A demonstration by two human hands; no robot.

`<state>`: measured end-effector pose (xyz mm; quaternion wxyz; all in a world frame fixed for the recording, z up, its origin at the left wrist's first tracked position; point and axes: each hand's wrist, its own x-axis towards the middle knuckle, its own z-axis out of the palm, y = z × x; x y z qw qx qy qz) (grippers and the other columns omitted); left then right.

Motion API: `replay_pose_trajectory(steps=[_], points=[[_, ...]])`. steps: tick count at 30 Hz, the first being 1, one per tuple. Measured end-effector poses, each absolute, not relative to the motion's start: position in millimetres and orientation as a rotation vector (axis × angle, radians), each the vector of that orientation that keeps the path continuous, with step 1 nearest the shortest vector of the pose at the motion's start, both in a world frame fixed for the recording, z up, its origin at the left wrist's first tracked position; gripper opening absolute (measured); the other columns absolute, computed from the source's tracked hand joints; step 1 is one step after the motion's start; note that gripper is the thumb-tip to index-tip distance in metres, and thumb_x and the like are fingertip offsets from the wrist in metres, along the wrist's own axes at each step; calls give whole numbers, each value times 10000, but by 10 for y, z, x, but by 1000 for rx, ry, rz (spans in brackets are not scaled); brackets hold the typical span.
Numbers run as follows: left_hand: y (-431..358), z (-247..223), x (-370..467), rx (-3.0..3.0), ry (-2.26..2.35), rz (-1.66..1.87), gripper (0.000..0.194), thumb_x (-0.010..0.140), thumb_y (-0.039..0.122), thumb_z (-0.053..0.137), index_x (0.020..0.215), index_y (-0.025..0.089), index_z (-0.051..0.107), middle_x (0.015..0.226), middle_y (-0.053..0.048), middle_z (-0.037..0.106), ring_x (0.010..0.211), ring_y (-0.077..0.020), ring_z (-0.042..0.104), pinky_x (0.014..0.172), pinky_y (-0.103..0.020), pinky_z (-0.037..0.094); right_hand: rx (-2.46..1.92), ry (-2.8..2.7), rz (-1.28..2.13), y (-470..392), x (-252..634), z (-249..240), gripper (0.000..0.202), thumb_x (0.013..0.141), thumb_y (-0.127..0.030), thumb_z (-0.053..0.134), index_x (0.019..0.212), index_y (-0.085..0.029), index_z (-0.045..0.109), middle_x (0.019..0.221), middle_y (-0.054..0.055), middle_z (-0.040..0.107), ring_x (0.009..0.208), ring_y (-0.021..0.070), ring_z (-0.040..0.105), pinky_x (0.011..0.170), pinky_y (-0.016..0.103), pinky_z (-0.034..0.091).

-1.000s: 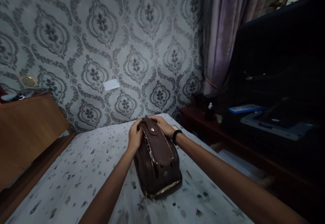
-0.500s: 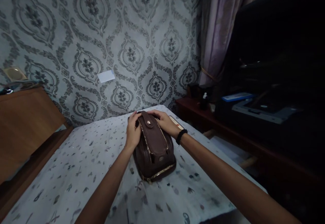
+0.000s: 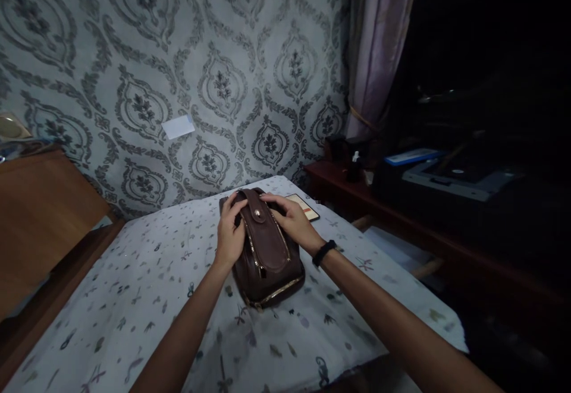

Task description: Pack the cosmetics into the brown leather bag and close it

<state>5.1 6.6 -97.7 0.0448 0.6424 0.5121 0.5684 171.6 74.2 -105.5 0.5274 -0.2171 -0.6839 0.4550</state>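
Observation:
A dark brown bag [image 3: 272, 247] with gold zippers and a snap strap lies on the patterned white cloth. My left hand [image 3: 231, 235] is curled round its upper left side, the fingertips near the strap. On the upper right side, my right hand [image 3: 292, 217] grips the bag, its fingers reaching to the strap's edge and its thumb on the front panel. A black band is on my right wrist. Parts of the fingertips are hidden behind the bag's folds.
Behind my right hand a phone or tablet [image 3: 307, 207] with a lit screen lies on the cloth [image 3: 169, 274]. A wooden board [image 3: 49, 226] stands at left. On the right are a dark red table [image 3: 330, 179], a small dark bottle [image 3: 354, 169] and a blue-edged item [image 3: 413, 157].
The view has shifted slightly. My right hand has moved a little on the bag, its thumb now bent over the front panel, and more of the lit screen shows.

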Motion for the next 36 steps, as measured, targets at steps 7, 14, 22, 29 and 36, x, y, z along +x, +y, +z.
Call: replay_pose_trajectory(steps=[7, 14, 22, 29, 36], points=[[-56, -1031, 130, 1986, 1591, 1712, 315, 982, 333, 465, 1225, 260, 652, 1510, -86, 480, 1435, -231, 414, 1215, -470, 302, -565, -1687, 940, 465, 1863, -1296, 447, 906, -480, 618, 1312, -295, 631, 1572, 80, 442, 1485, 267, 349, 1239, 479, 228], [-168, -1116, 192, 1957, 1588, 1730, 371, 1017, 376, 381, 1289, 282, 615, 1552, -66, 435, 1467, -217, 370, 1241, -470, 250, -501, -1875, 1063, 223, 2148, -1409, 865, 760, -555, 778, 1515, -384, 393, 1695, 35, 144, 1553, 307, 138, 1217, 504, 283], [-245, -1140, 214, 1967, 1608, 1702, 383, 1022, 363, 367, 1322, 272, 588, 1562, -65, 420, 1471, -221, 360, 1254, -450, 226, -519, -1901, 905, 167, 2049, -1548, 1051, 699, -512, 847, 1563, -319, 282, 1687, 99, 60, 1558, 330, 87, 1241, 518, 216], [-311, -1149, 234, 1913, 1616, 1709, 401, 1026, 407, 352, 1323, 287, 592, 1534, -54, 413, 1458, -213, 356, 1244, -404, 254, -533, -1833, 848, 155, 1953, -1632, 954, 744, -532, 808, 1539, -337, 318, 1672, 98, 115, 1560, 303, 90, 1245, 499, 225], [-533, -1053, 382, 1780, 1710, 1692, 416, 1003, 474, 392, 1296, 276, 611, 1246, -79, 513, 1306, -222, 453, 1165, -396, 327, -577, -1766, 841, 101, 1936, -1668, 893, 752, -544, 795, 1506, -313, 375, 1667, 104, 161, 1554, 313, 130, 1244, 521, 211]])
